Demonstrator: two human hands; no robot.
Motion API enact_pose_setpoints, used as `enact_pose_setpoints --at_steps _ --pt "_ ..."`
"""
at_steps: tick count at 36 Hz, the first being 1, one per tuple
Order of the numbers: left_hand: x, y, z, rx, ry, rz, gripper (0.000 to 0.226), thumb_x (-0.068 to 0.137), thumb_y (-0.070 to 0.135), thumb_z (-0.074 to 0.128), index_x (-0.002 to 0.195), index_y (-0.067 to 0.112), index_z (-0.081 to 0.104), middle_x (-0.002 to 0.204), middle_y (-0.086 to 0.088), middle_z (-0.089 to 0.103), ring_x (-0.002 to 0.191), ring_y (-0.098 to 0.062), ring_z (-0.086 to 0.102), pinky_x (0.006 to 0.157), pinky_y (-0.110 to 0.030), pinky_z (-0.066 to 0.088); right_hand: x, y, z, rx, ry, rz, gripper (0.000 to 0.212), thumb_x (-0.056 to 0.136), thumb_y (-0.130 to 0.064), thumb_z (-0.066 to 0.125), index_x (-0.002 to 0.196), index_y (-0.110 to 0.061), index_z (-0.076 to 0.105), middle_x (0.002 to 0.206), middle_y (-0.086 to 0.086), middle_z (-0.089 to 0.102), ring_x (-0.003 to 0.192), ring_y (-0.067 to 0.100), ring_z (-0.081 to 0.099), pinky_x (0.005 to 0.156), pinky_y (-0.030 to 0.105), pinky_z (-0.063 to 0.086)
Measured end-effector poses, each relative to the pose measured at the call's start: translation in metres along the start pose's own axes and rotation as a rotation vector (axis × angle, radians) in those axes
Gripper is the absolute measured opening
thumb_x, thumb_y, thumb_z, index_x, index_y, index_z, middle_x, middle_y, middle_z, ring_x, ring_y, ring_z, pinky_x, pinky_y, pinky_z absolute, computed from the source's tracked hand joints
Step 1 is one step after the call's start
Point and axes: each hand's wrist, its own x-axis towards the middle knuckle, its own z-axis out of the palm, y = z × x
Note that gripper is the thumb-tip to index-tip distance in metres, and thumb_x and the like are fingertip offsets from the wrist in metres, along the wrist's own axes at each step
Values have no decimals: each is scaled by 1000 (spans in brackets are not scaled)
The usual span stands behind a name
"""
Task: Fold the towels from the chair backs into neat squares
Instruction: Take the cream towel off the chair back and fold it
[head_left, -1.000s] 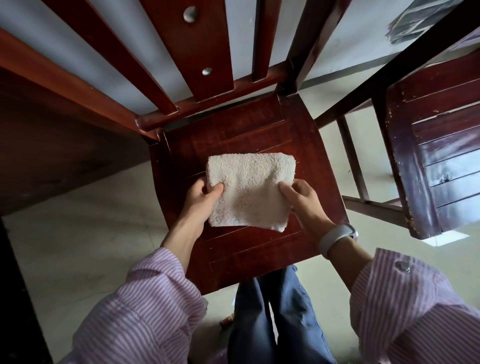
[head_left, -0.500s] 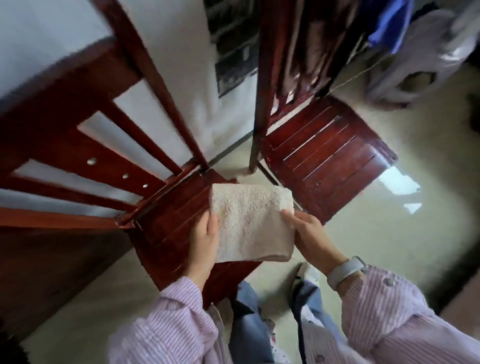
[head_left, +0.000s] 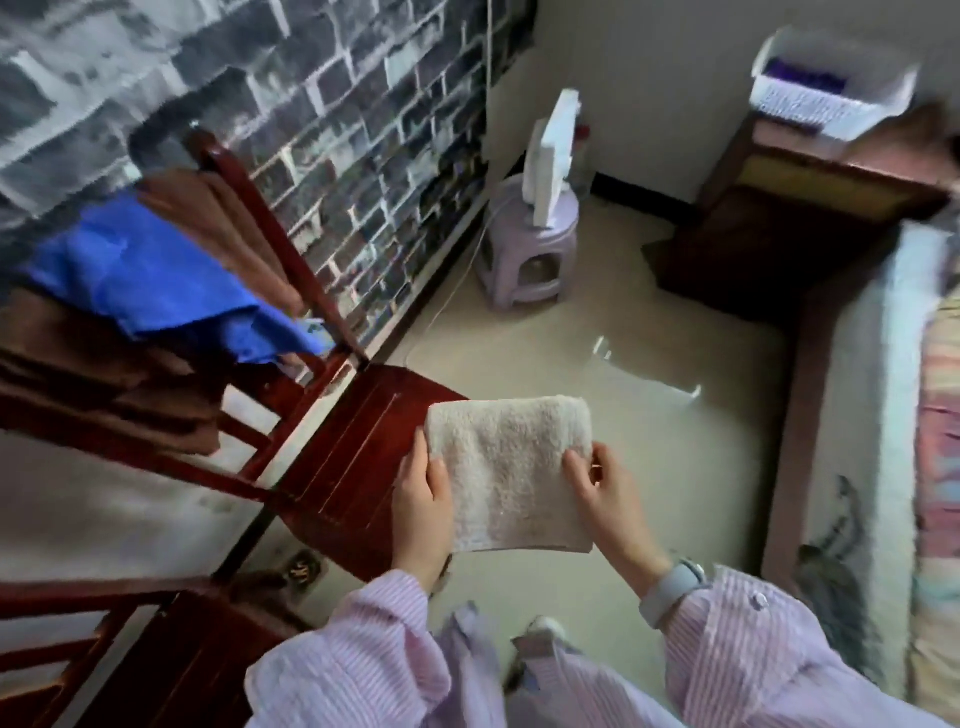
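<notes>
Both hands hold one folded cream towel (head_left: 506, 470) in the air, above the floor (head_left: 649, 415) and just past the front corner of a dark red wooden chair (head_left: 353, 457). The left hand (head_left: 421, 512) grips the towel's left edge, thumb laid on top and fingers out of sight beneath. The right hand (head_left: 605, 493) pinches the right edge, thumb on the upper face and fingers curled under. The towel is a near-square, flat, its far edge rounded by the fold.

Two chairs show: the one beside the towel, and part of a second (head_left: 156, 670) at the lower left. Over the back of the first hang a blue cloth (head_left: 140, 275) and brown towels (head_left: 104, 374); how many brown ones I cannot tell. One lilac stool (head_left: 530, 254) stands by the brick-patterned wall (head_left: 311, 93). One white basket (head_left: 826, 91) sits on a dark cabinet (head_left: 795, 208).
</notes>
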Motion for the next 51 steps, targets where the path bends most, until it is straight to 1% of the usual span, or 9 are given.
enact_pose_setpoints --at_steps 7,14,20,26,31,36,46,49,51 --pt "58 111 97 11 -113 137 43 96 16 43 138 13 39 139 -7 47 127 -18 44 99 -17 29 88 10 -106 -5 231 0 4 89 -12 53 90 -8 53 82 8 53 76 21 48 68 29 33" --pt "141 205 188 -41 -231 274 42 95 21 44 137 21 41 132 1 54 114 -16 55 98 -37 46 195 7 -190 69 398 52 22 90 -15 53 110 -5 55 100 4 58 91 19 53 75 25 34" --pt "251 300 270 -57 -280 340 41 95 16 45 136 15 43 134 -1 52 121 -13 49 96 -16 36 328 -17 -252 83 464 46 29 92 -17 51 118 -5 51 104 0 54 95 13 49 78 21 33" --pt "355 400 344 -22 -357 415 41 97 22 42 138 18 40 137 -2 49 124 -16 46 101 -23 34 445 -46 -321 120 501 48 31 93 -19 49 121 -5 49 102 -3 51 94 10 47 75 21 33" --pt "408 466 405 11 -427 414 40 96 27 42 136 23 42 136 1 51 121 -15 48 102 -29 39 521 -49 -374 183 527 95 32 94 -21 48 123 -8 47 105 -3 51 96 12 49 78 22 34" --pt "455 524 472 27 -422 433 40 94 16 45 134 16 46 133 -3 54 121 -17 49 96 -16 31 604 -35 -422 217 546 137 32 94 -21 48 122 -7 48 107 -1 53 96 11 48 80 24 35" --pt "585 617 632 -34 -415 233 42 98 26 35 140 21 36 138 -3 47 124 -20 46 104 -42 41 819 -8 -509 340 385 131 18 93 -21 46 111 -21 47 96 -10 56 89 8 55 76 23 44" --pt "625 630 673 -39 -393 183 42 99 27 34 141 22 35 139 -2 46 124 -18 45 105 -36 39 877 -3 -522 314 336 131 21 95 -18 44 115 -19 45 96 -11 52 83 -3 50 69 12 38" --pt "648 632 694 2 -375 153 42 99 25 34 141 21 34 139 -1 45 123 -17 44 99 -28 38 909 5 -523 300 300 148 27 95 -17 43 122 -15 44 105 -3 54 90 6 53 77 20 39"
